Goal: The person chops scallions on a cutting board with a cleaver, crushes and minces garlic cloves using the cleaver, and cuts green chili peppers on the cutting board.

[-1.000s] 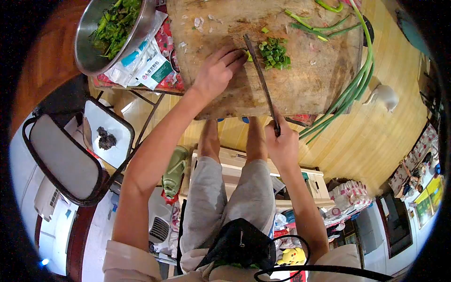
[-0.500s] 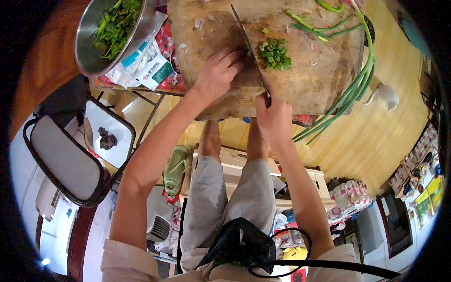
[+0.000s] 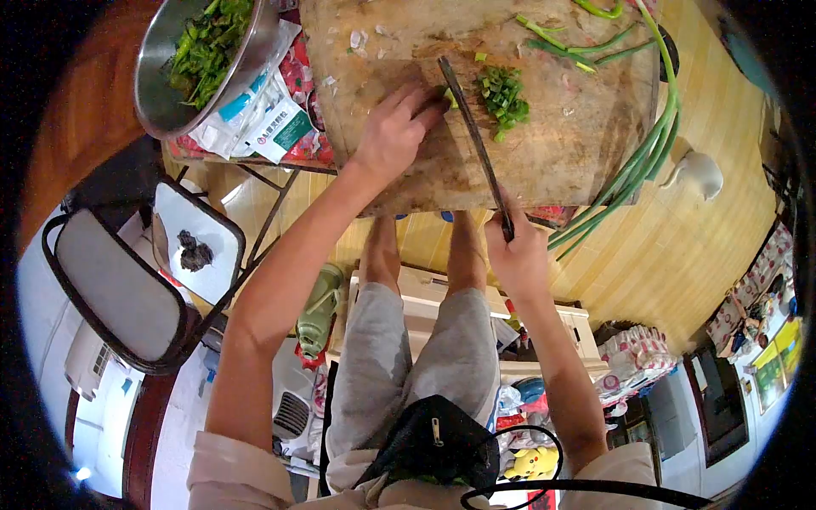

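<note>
My right hand is wrapped around the handle of a kitchen knife, whose dark, narrow-looking blade slants up and left over the wooden cutting board. Left of the blade, my left hand has its fingers bent together on the board, pressing on a scallion; only a small green end shows at the fingertips. Just right of the blade lies a small heap of chopped scallion. Longer scallions rest along the board's right side and hang over its front edge.
A metal bowl of leafy greens stands left of the board, beside white and teal packets. Below left is a folding chair. A green bottle-shaped container stands near my legs. A white object sits on the floor at right.
My right hand and the knife have moved right and closer to me. The chopped heap has shifted slightly right and spread towards me. My left hand has stayed nearly in place.
</note>
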Available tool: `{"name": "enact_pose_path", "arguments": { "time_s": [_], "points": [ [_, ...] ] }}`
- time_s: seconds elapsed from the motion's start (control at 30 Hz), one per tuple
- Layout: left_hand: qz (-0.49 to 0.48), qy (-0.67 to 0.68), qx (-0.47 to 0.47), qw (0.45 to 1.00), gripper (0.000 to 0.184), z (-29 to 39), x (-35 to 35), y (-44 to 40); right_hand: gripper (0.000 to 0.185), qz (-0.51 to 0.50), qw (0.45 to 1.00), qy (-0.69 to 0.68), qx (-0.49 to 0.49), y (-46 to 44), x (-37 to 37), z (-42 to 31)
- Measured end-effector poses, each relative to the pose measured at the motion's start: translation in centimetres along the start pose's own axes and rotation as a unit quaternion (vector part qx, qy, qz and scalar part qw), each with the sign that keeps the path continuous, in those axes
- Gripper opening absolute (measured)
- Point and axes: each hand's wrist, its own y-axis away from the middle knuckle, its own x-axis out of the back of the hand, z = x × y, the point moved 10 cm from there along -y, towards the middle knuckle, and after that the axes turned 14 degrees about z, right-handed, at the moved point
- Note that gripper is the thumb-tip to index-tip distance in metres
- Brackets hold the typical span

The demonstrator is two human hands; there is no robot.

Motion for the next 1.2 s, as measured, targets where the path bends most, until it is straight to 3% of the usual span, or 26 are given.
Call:
{"name": "enact_pose_path", "arguments": {
  "time_s": [0.47,0.53,0.63,0.77,0.97,1.03,1.2],
  "points": [
    [-0.033,-0.023,-0.002,0.999,0.030,0.1,-0.4,0.0,0.051,-0.018,0.999,0.032,-0.012,0.0,-2.2,0.2],
    [-0.044,-0.029,0.006,0.999,0.029,0.1,-0.6,0.2,0.046,0.064,0.996,-0.026,0.053,-1.2,-2.3,-1.7],
    [-0.061,-0.007,0.040,0.997,0.030,-0.1,-1.0,1.0,0.045,0.057,0.996,-0.001,0.065,-3.3,-2.5,-4.2],
    [-0.063,-0.042,0.009,0.997,0.033,0.5,-0.3,0.7,0.044,0.082,0.993,-0.007,0.082,-4.0,-2.0,-4.3],
    [-0.117,-0.010,0.037,0.992,0.043,-0.3,-1.2,1.4,0.040,0.101,0.993,-0.010,0.061,-2.3,0.9,-0.9],
    [-0.053,0.013,0.027,0.998,0.045,-0.3,-0.5,1.4,0.049,0.063,0.998,-0.003,0.022,-1.5,1.0,-0.2],
    [-0.057,-0.001,0.029,0.998,0.041,0.0,-0.1,1.2,0.047,0.008,1.000,-0.010,-0.015,0.4,0.6,-1.5]
  ]
}}
